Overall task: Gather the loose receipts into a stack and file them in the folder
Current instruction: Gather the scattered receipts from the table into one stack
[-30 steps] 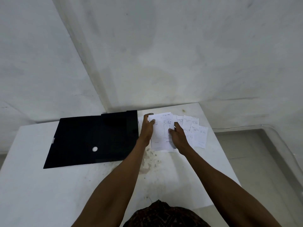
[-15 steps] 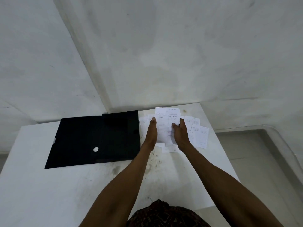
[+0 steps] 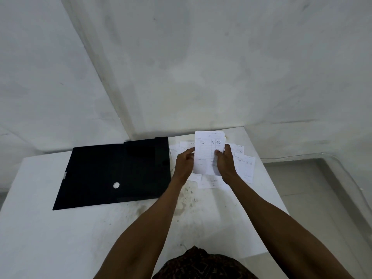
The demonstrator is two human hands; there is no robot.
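A small stack of white receipts (image 3: 205,152) stands tilted up above the table's far right part, held between both hands. My left hand (image 3: 184,165) grips its left edge and my right hand (image 3: 225,163) grips its right edge with the thumb on the front sheet. Several loose receipts (image 3: 244,166) lie flat on the table under and around the hands. A black folder (image 3: 114,172) lies open and flat to the left of the hands, with a small white round spot on it.
The white table (image 3: 60,238) has stains near its middle and ends at a right edge close to the receipts. White walls meet in a corner behind it. A grey floor with a raised ledge (image 3: 322,178) lies to the right.
Both hands have lifted the stack from flat on the table and tipped it upright, closing in on its two side edges. Loose receipts beneath it are now uncovered.
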